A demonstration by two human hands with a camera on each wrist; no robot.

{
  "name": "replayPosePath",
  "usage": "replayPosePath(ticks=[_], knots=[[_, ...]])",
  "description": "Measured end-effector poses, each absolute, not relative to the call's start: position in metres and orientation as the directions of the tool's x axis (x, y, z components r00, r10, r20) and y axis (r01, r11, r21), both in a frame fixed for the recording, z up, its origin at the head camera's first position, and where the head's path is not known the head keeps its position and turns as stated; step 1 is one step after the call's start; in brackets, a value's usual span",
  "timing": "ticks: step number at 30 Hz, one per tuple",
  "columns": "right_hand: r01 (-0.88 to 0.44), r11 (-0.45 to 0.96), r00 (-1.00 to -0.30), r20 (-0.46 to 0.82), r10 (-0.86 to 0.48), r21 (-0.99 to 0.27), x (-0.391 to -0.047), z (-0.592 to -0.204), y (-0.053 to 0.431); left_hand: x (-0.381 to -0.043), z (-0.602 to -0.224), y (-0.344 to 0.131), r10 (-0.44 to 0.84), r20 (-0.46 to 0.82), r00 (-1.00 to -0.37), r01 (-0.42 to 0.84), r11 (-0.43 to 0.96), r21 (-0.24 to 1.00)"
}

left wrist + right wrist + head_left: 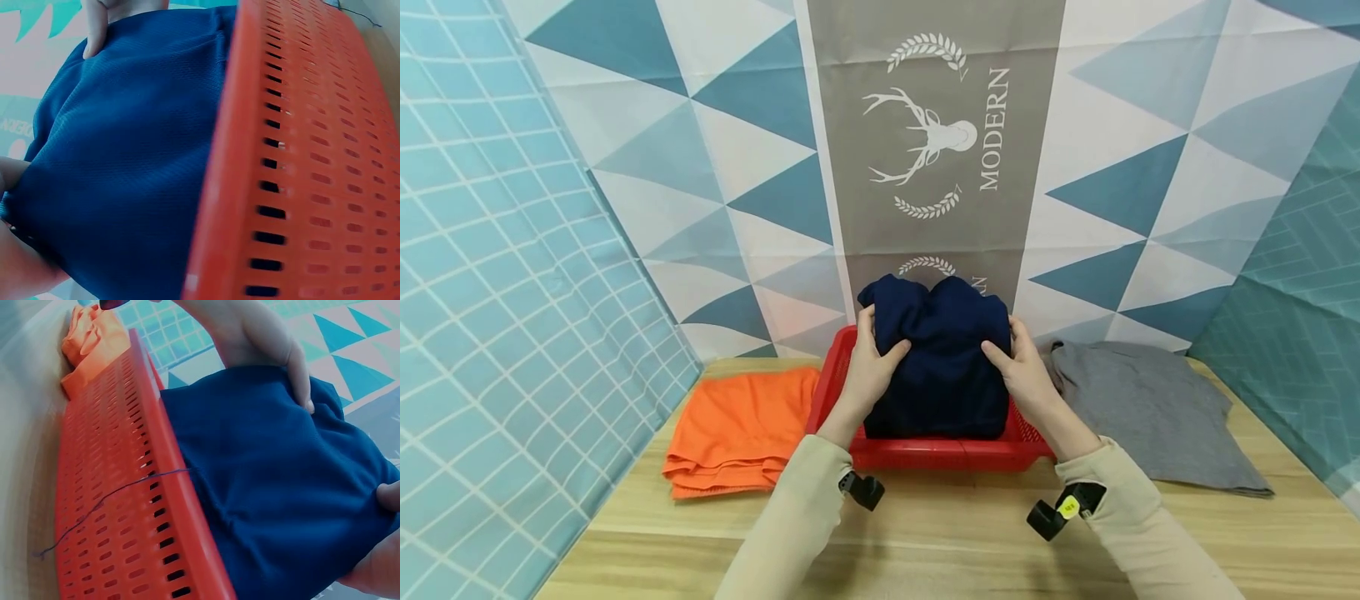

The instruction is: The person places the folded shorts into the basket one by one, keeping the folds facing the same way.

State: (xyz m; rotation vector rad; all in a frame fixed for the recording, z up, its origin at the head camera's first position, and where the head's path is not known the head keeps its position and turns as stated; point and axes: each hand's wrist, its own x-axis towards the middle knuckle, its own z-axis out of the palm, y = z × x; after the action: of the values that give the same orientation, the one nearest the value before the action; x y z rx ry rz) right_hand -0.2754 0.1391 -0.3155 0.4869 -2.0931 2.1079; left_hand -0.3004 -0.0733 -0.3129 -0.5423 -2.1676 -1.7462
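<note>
A navy blue folded garment (943,367) stands upright in a red plastic basket (925,457), its top rising well above the rim. On its left edge my left hand (874,367) grips the cloth, thumb on the near face and fingers behind. My right hand (1024,367) holds the opposite edge in the same way. In the left wrist view the navy cloth (137,137) spans between both hands, just inside the basket's rim (219,162). The right wrist view shows its lower edge behind the rim, with a dark loose thread (112,495) hanging over the basket's slotted side.
A folded orange cloth (737,429) lies on the wooden table (955,533) left of the basket. To the right lies a grey cloth (1150,417). A patterned wall covering (925,233) stands close behind, with tiled-pattern sheets at both sides.
</note>
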Motion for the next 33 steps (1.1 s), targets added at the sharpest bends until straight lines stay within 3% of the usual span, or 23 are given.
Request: replayPosePath(ticks=[11, 15, 24, 33], knots=[[-0.297, 0.014, -0.948, 0.294, -0.122, -0.955, -0.282, -0.337, 0.138, -0.304, -0.334, -0.067, 0.045, 0.374, -0.926, 0.368, 0.327, 0.871], [-0.291, 0.010, -0.951, 0.288, -0.115, -0.957, -0.284, -0.345, 0.138, -0.305, -0.341, -0.066, 0.017, 0.318, -0.948, 0.307, 0.312, 0.899], [-0.103, 0.051, -0.988, 0.096, -0.119, -0.993, -0.289, -0.352, 0.137, -0.309, -0.357, -0.064, -0.028, 0.222, -0.975, 0.207, 0.267, 0.941], [-0.074, 0.139, -0.993, 0.060, -0.098, -0.988, -0.295, -0.364, 0.141, -0.313, -0.365, -0.064, -0.044, 0.181, -0.983, 0.164, 0.251, 0.954]])
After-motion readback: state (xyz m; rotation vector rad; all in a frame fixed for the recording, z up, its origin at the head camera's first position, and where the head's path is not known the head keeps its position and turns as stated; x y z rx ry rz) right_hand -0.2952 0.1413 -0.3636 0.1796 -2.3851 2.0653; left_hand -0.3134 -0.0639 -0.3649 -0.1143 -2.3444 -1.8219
